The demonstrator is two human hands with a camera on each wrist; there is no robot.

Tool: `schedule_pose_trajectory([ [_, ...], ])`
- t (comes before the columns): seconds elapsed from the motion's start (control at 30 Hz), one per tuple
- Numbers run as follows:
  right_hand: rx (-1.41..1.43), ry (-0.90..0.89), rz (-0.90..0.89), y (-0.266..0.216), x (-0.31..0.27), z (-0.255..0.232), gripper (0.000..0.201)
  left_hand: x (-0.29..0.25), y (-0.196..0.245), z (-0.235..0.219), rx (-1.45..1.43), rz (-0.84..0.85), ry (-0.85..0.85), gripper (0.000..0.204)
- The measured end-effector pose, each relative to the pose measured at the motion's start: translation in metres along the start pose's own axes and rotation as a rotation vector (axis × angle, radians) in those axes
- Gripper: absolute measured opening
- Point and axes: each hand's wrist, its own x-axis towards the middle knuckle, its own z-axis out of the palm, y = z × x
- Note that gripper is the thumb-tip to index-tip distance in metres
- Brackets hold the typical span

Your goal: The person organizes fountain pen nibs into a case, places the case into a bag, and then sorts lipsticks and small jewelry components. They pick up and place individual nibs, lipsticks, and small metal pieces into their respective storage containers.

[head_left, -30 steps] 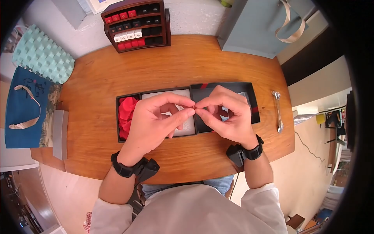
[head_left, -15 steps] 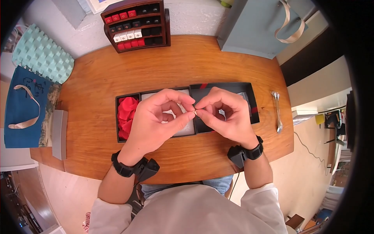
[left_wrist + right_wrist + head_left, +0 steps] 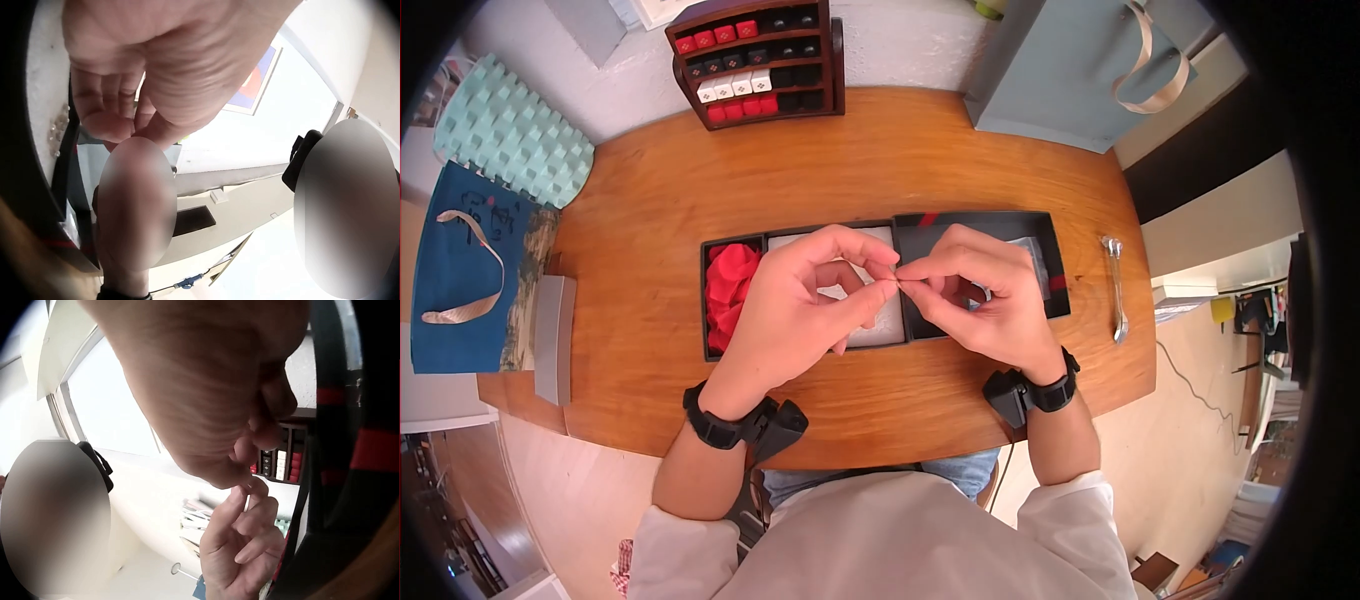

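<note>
In the head view, the left hand [image 3: 775, 315] and the right hand [image 3: 995, 305] meet fingertip to fingertip above the box. Thumb and index finger of each pinch a tiny, thin item [image 3: 898, 283], mostly hidden by the fingertips. Beneath them lies a black box with a white padded section [image 3: 885, 325] and, at its left, red petal-like pieces [image 3: 730, 290]. A black tray [image 3: 920, 240] with red stripes adjoins it on the right. Small pearl-like beads [image 3: 57, 131] rest on the white padding in the left wrist view.
A metal tool [image 3: 1115, 290] lies at the table's right. Along the back stand a wooden rack [image 3: 755, 75] of small cubes and a grey-blue bag [image 3: 1060, 80]. At the left are a teal textured container [image 3: 515, 135], a blue bag [image 3: 465, 270] and a grey box [image 3: 553, 340].
The hands stay joined over the box, with slight shifts of the fingertips. A small pale item seen between them half a second ago is now harder to see. The head view has shifted slightly.
</note>
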Motion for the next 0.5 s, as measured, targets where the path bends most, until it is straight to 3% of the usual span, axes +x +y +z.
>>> schedule_pose_trajectory([
  [0.23, -0.006, -0.053, 0.166, -0.005, 0.001, 0.002, 0.015, 0.001, 0.001, -0.001, -0.017, -0.064, -0.006, 0.02],
  [0.43, -0.022, -0.128, 0.205, -0.004, 0.0, 0.003, 0.014, 0.0, 0.008, -0.009, 0.001, -0.103, 0.032, 0.019],
  [0.5, -0.06, -0.139, 0.144, -0.003, 0.0, 0.01, 0.014, 0.002, 0.007, -0.014, 0.028, -0.056, 0.119, 0.018],
])
